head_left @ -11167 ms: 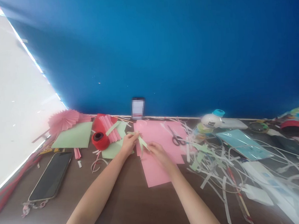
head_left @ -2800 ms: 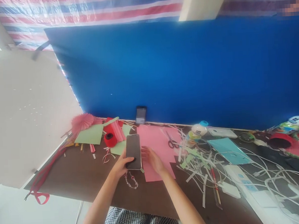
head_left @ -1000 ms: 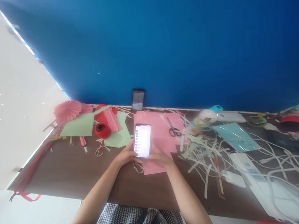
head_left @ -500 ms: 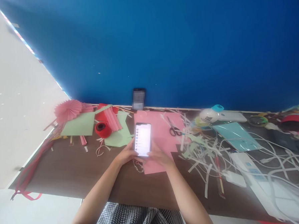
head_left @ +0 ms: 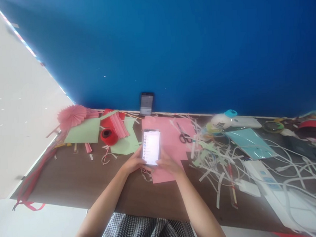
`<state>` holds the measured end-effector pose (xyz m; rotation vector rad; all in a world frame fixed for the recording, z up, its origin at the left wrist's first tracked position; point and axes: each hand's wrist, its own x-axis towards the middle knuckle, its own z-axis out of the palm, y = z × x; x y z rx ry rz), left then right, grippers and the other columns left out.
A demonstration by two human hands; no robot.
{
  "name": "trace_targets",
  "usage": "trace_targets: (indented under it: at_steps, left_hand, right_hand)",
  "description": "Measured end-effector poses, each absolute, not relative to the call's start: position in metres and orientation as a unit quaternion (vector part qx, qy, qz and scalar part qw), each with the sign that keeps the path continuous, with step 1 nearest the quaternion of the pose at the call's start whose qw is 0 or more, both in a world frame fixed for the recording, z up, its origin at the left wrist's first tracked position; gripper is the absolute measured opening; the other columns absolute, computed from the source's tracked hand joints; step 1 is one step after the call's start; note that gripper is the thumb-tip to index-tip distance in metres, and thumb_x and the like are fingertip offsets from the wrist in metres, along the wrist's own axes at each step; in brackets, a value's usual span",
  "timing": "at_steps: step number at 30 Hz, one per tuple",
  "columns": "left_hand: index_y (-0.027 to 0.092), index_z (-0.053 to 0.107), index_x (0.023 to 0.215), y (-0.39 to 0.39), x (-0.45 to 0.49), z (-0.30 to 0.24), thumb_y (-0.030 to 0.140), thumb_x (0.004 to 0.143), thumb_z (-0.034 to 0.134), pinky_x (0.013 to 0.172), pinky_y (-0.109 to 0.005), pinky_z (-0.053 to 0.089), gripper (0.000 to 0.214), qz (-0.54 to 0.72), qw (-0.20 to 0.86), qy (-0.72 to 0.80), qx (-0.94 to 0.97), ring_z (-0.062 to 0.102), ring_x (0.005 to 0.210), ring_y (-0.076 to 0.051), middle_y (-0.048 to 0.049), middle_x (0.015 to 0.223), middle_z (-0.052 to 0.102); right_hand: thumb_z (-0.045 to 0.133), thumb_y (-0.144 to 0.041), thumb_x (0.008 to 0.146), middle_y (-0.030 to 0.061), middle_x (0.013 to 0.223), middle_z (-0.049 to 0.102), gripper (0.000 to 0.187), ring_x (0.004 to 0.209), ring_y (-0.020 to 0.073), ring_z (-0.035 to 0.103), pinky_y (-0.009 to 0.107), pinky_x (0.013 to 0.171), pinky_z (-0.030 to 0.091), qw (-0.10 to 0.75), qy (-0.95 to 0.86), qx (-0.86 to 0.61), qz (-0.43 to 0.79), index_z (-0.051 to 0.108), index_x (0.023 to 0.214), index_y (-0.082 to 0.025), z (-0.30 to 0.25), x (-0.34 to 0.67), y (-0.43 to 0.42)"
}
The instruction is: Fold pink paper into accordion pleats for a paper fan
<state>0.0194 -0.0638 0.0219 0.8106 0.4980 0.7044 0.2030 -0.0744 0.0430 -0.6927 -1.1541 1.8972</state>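
A smartphone (head_left: pixel 151 148) with a lit white screen showing a list is held upright between both hands. My left hand (head_left: pixel 135 161) grips its left and lower edge, while my right hand (head_left: pixel 170 163) grips the right and lower edge; both thumbs rest near the bottom of the screen. Beneath the phone lies pink paper (head_left: pixel 172 146) with an angular cut edge. On that paper, to the right of the phone, sit dark-handled scissors (head_left: pixel 184 135). Below my left hand a beaded bracelet (head_left: pixel 146 175) is partly visible.
Green sheets (head_left: pixel 84 132), a pink paper fan (head_left: pixel 72 117) and a red ribbon roll (head_left: pixel 108 136) lie to the left. Paper strips (head_left: pixel 215 154), white cables, a power strip (head_left: pixel 270 183) and a teal packet (head_left: pixel 250 143) crowd the right. Behind stands a blue partition (head_left: pixel 183 53).
Almost nothing differs. Both hands keep hold of the smartphone in nearly the same place, and the list on its screen looks the same.
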Motion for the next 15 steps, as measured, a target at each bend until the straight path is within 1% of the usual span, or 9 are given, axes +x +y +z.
trace_targets:
  at_steps: [4,8,12,15]
  left_hand:
    - [0.037,-0.002,0.136,-0.0637,0.0192,0.0220,0.003,0.066,0.054,0.066,-0.038,0.054,0.096,0.331,0.830,0.233,0.384,0.052,0.106,-0.032,-0.0110,0.138,0.032]
    - [0.037,0.003,0.136,-0.0636,0.0191,0.0224,0.003,0.066,0.054,0.065,-0.038,0.054,0.094,0.330,0.830,0.234,0.385,0.052,0.104,-0.031,-0.0104,0.137,0.034]
    - [0.035,0.001,0.137,-0.0636,0.0193,0.0238,0.003,0.065,0.055,0.064,-0.037,0.054,0.095,0.331,0.830,0.234,0.384,0.052,0.104,-0.032,-0.0115,0.135,0.036]
    - [0.036,0.001,0.137,-0.0637,0.0194,0.0238,0.003,0.065,0.055,0.065,-0.038,0.054,0.095,0.332,0.830,0.230,0.384,0.052,0.104,-0.031,-0.0108,0.135,0.036]
  right_hand:
    - [0.064,-0.022,0.068,0.0078,0.134,0.040,0.076,0.119,0.0280,0.041,0.047,0.092,0.040,0.397,-0.452,-0.278,0.749,0.026,0.133,-0.029,0.0425,0.2031,-0.0752]
    - [0.065,-0.024,0.068,0.0082,0.132,0.042,0.077,0.119,0.0286,0.040,0.048,0.091,0.041,0.392,-0.457,-0.283,0.747,0.026,0.133,-0.028,0.0432,0.2033,-0.0750]
    - [0.065,-0.025,0.068,0.0075,0.132,0.042,0.077,0.119,0.0284,0.040,0.047,0.091,0.041,0.386,-0.460,-0.286,0.747,0.025,0.134,-0.029,0.0450,0.2034,-0.0752]
    - [0.065,-0.025,0.068,0.0079,0.133,0.040,0.077,0.119,0.0283,0.040,0.048,0.091,0.041,0.389,-0.458,-0.285,0.747,0.026,0.133,-0.029,0.0451,0.2033,-0.0754]
